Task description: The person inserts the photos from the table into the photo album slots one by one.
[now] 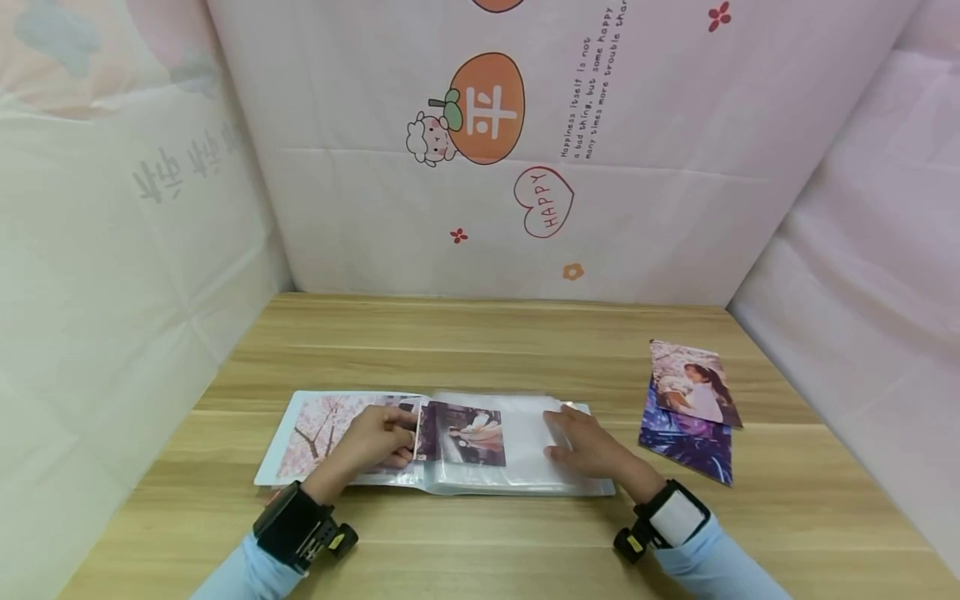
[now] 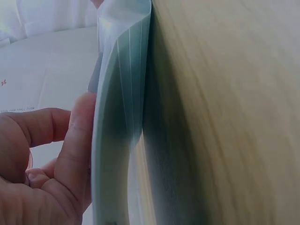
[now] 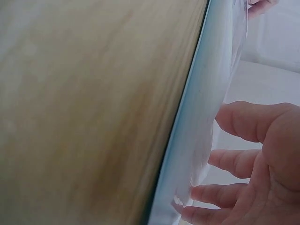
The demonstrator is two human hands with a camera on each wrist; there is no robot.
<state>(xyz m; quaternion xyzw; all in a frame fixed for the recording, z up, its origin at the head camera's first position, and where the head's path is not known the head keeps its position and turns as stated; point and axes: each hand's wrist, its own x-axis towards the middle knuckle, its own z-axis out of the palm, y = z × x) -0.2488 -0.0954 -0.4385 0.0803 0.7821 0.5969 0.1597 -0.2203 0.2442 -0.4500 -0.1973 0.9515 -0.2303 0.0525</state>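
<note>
A photo album (image 1: 273, 454) lies spread on the table, with a pink blossom picture (image 1: 322, 429) on its left side. On the right are clear plastic sleeves (image 1: 525, 442). A small photo (image 1: 476, 437) of a figure in pale pink clothing lies partly within the top sleeve, its left end sticking out by the spine. My left hand (image 1: 367, 437) pinches that end; the exact finger contact is partly hidden. My right hand (image 1: 588, 446) rests on the sleeve's right side, and in the right wrist view its fairly straight fingers (image 3: 234, 161) touch the plastic.
Two loose photos overlap at the right: a portrait with blossoms (image 1: 697, 387) lies over a blue-purple one (image 1: 686, 446). The wooden table (image 1: 480, 342) meets a printed white cloth (image 1: 360, 208) at the back, with more cloth at both sides.
</note>
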